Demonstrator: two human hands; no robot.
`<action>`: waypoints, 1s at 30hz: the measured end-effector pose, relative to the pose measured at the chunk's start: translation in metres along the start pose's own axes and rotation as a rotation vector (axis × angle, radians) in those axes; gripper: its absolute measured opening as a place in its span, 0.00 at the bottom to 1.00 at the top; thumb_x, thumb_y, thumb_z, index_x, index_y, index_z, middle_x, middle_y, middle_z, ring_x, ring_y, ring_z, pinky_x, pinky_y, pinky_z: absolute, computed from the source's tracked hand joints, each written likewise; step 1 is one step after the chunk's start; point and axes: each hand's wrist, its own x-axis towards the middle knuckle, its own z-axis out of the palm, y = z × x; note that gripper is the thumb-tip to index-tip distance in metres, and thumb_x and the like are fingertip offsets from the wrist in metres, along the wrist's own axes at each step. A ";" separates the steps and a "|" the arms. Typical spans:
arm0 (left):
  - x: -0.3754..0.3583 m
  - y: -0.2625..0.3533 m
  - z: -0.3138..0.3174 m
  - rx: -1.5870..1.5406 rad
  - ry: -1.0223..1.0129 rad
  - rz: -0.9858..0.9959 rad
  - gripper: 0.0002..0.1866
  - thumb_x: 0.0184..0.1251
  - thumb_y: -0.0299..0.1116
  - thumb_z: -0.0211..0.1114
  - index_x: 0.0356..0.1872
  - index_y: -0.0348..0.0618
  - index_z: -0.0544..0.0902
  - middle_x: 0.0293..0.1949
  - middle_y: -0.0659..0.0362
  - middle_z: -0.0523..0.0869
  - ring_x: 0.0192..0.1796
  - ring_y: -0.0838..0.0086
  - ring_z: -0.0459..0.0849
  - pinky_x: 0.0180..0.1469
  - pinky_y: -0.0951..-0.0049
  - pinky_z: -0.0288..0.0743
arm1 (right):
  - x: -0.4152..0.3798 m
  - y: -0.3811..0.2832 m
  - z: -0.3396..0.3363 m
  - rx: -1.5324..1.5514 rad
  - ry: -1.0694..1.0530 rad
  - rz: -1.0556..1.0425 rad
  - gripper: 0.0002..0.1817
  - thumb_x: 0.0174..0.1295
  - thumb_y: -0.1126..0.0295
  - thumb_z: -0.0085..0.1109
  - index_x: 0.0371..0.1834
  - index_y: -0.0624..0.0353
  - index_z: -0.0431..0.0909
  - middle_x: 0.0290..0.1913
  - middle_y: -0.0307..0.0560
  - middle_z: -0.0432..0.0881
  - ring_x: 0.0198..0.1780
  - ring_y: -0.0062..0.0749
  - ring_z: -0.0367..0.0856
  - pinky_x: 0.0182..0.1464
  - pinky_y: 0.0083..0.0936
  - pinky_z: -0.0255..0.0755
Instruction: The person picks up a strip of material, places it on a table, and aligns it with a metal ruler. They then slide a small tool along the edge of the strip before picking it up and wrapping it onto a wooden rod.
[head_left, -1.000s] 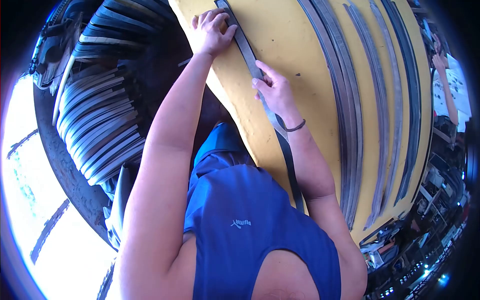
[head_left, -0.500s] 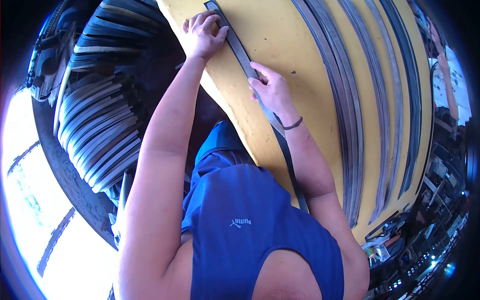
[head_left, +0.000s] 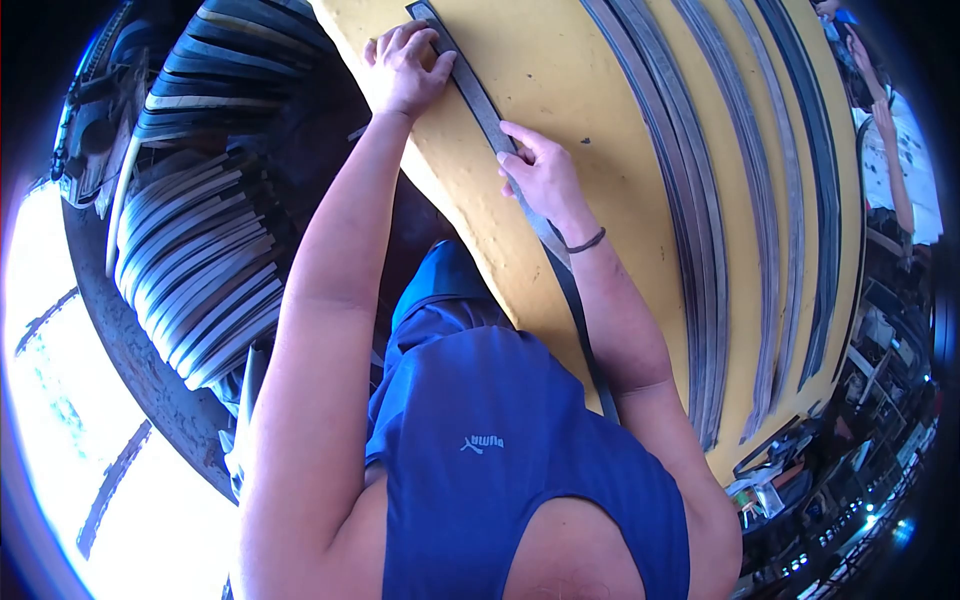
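Observation:
A long, narrow dark strip (head_left: 478, 98), leather-like with a greyish-brown top face and black edge, lies slantwise on the yellow tabletop (head_left: 590, 90). Near its far end my left hand (head_left: 405, 72) rests with bent fingers, the index finger and thumb on the strip. Lower down, my right hand (head_left: 542, 180) grips the same strip between thumb and fingers; its index finger points along the edge. Beneath my right wrist the strip continues as a black band (head_left: 580, 330) toward my body. The undersides of my fingers are hidden.
Several similar strips (head_left: 700, 250) lie lengthwise on the table to the right. At left hang or lie stacked bundles of strips (head_left: 200, 270), beside the table's curved edge. Another person's arm (head_left: 893, 150) shows at the far right, near cluttered items (head_left: 770, 500).
Both hands keep nearly the same place on the strip. The view has shifted slightly, and the other person's arm at far right has moved a little.

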 end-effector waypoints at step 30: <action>-0.056 0.063 -0.011 -0.085 -0.064 -0.037 0.32 0.51 0.56 0.74 0.53 0.47 0.84 0.63 0.51 0.77 0.70 0.60 0.69 0.72 0.53 0.52 | -0.004 0.009 -0.006 -0.030 -0.013 -0.044 0.28 0.66 0.72 0.60 0.69 0.67 0.67 0.31 0.48 0.84 0.28 0.25 0.83 0.33 0.23 0.76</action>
